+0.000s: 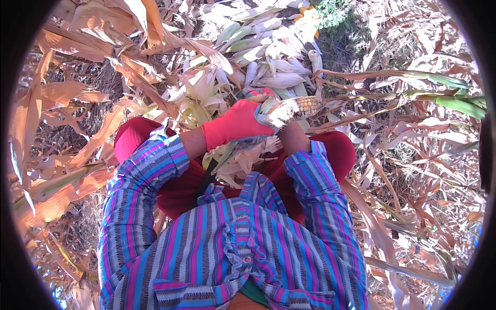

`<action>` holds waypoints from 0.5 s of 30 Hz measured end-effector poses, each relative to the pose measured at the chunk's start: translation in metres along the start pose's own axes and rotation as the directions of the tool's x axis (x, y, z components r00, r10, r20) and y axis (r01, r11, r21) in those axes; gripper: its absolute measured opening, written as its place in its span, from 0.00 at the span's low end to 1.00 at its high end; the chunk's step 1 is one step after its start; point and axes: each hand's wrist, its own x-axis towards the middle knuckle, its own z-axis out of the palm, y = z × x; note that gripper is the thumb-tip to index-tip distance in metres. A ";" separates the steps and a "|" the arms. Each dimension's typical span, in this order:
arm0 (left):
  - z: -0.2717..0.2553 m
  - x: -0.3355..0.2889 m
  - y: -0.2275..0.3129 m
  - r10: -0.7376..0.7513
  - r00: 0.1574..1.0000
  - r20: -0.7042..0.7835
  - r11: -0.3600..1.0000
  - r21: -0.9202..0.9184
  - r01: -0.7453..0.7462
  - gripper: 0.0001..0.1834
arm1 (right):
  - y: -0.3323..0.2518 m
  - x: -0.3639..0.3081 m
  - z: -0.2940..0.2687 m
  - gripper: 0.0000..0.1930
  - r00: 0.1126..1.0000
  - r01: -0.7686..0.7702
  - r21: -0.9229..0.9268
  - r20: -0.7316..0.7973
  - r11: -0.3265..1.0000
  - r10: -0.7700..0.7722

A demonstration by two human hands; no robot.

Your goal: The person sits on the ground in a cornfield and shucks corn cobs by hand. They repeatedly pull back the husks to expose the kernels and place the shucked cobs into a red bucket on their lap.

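Observation:
My left hand (238, 123), in a coral-red glove with grey on the palm side, is closed around the base of an ear of corn (309, 106). Pale yellow kernels show toward its right end, while the part beside the glove is washed out by sunlight. My right wrist (294, 137) comes up against the underside of the ear; the ear and the glare hide that hand's fingers. A bit of red glove shows just above my left hand, and I cannot tell which hand it belongs to. Loose dry husks (243, 160) lie between my knees under the hands.
A heap of pale ears in husks (274, 67) lies just beyond my hands. Something orange (308, 20) and a green plant (333, 13) stand behind it. Dry corn stalks and leaves (77, 134) crowd the left; a partly green stalk (444, 98) reaches in from the right.

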 end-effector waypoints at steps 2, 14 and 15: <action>-0.006 0.005 0.008 -0.159 0.987 0.028 0.979 -0.124 0.162 0.24 | -0.002 0.008 -0.004 0.18 0.994 0.087 0.125 -0.078 0.988 -0.077; -0.002 0.029 -0.021 -0.034 0.978 -0.204 0.953 0.289 0.094 0.20 | -0.073 -0.010 0.071 0.30 0.815 0.456 -0.058 -0.375 0.888 -0.442; -0.004 0.030 -0.019 0.003 0.981 -0.195 0.935 0.348 0.067 0.19 | -0.071 -0.010 0.066 0.29 0.830 0.433 0.002 -0.391 0.901 -0.398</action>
